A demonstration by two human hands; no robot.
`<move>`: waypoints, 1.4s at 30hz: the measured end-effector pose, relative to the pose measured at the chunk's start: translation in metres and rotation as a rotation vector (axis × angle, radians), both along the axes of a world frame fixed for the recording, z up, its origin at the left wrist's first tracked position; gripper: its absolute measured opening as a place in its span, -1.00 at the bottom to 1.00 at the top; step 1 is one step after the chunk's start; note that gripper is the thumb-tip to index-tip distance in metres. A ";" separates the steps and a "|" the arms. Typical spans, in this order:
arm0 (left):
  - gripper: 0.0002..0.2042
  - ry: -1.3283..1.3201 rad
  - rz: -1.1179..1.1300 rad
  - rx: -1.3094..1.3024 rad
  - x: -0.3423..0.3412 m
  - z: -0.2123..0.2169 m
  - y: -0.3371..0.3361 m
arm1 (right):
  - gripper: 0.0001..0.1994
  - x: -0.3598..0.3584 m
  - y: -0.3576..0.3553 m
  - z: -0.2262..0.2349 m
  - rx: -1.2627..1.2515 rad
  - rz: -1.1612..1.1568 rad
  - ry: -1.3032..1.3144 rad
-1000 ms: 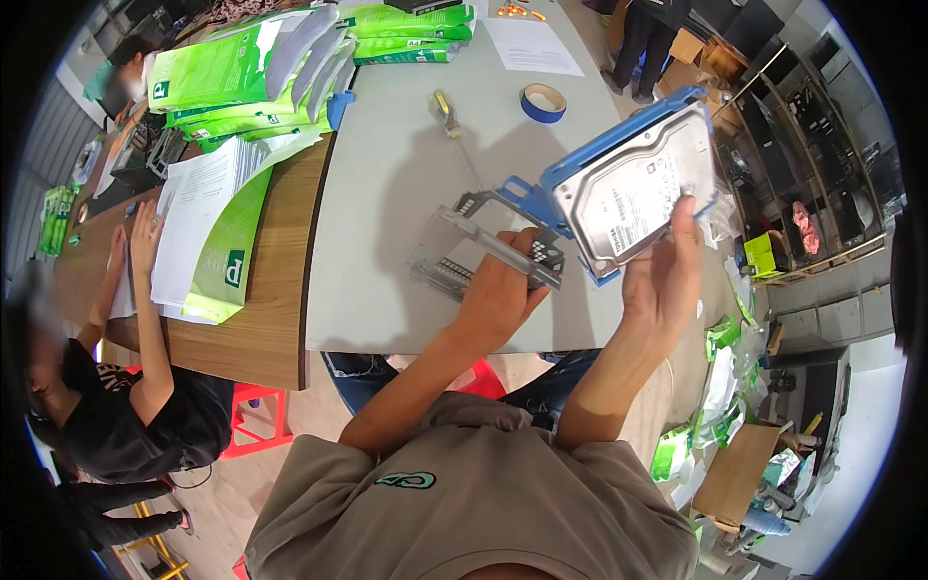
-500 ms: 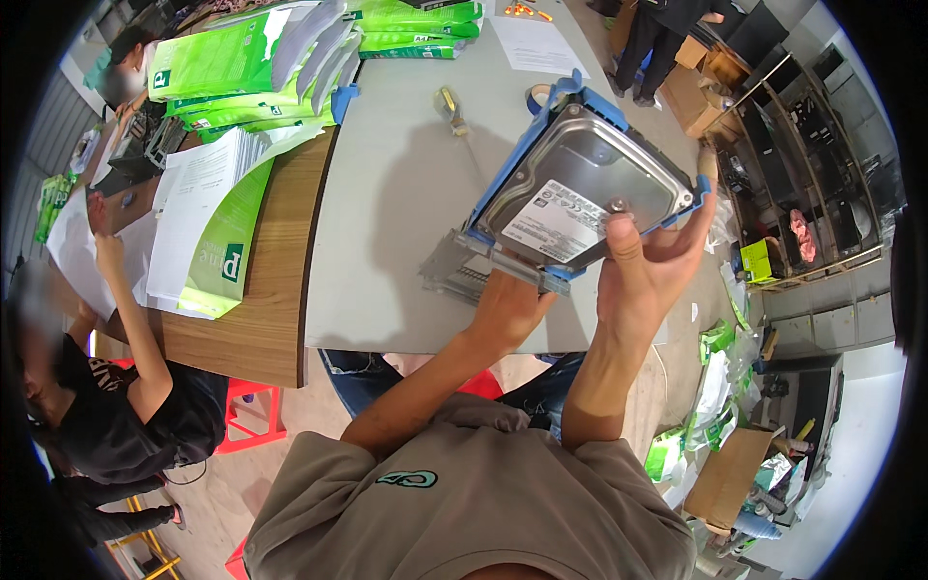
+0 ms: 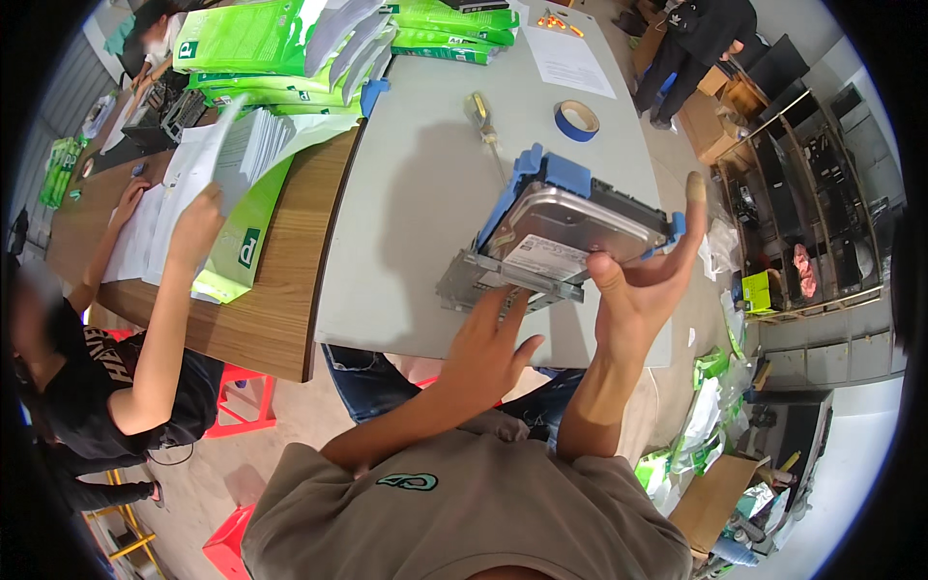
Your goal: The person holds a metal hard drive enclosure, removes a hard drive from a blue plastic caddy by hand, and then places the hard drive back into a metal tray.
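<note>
A silver hard drive [image 3: 565,230] with a white label sits in a blue and black plastic caddy [image 3: 568,174], tilted above the grey table. Below it, at its lower left side, is a grey metal bracket [image 3: 464,280]; whether the two are joined I cannot tell. My right hand [image 3: 643,295] grips the drive and caddy at the right, thumb on the drive's face and one finger with a wrapped tip pointing up. My left hand [image 3: 488,353] is just below the bracket, fingers stretched out and their tips at its lower edge, thumb apart.
A screwdriver [image 3: 481,118] and a roll of blue tape [image 3: 577,121] lie beyond the drive. Paper [image 3: 568,60] lies at the far edge. Green paper packs [image 3: 242,39] are stacked at left, where a co-worker's hand [image 3: 198,227] handles sheets. A shelf [image 3: 807,184] stands at right.
The drive and caddy have come down and tipped, so the drive's face shows less. My left hand has drawn back from behind the bracket toward me. The tape roll is now in full view.
</note>
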State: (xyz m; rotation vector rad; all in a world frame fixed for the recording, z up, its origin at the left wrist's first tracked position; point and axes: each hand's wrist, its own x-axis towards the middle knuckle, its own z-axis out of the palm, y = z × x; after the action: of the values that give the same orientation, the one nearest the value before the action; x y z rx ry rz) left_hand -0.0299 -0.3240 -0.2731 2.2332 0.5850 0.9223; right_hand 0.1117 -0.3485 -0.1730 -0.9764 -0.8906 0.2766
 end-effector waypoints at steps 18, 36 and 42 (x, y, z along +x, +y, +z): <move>-0.22 -0.552 -0.251 -0.385 -0.003 0.012 0.080 | 0.11 -0.011 -0.002 -0.036 -0.143 0.163 0.106; -0.49 -0.649 -0.324 -0.601 -0.006 0.020 0.072 | -0.16 -0.009 -0.005 -0.047 -0.013 0.214 0.139; -0.64 -0.592 -0.297 -0.685 -0.010 0.010 0.072 | -0.29 -0.003 -0.008 -0.071 -0.099 0.186 0.261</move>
State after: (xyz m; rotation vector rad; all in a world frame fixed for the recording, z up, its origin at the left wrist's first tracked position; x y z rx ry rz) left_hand -0.0395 -0.2516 -0.2632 1.3051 0.2255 0.9757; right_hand 0.1083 -0.3569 -0.2439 -0.9245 -0.7339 0.5978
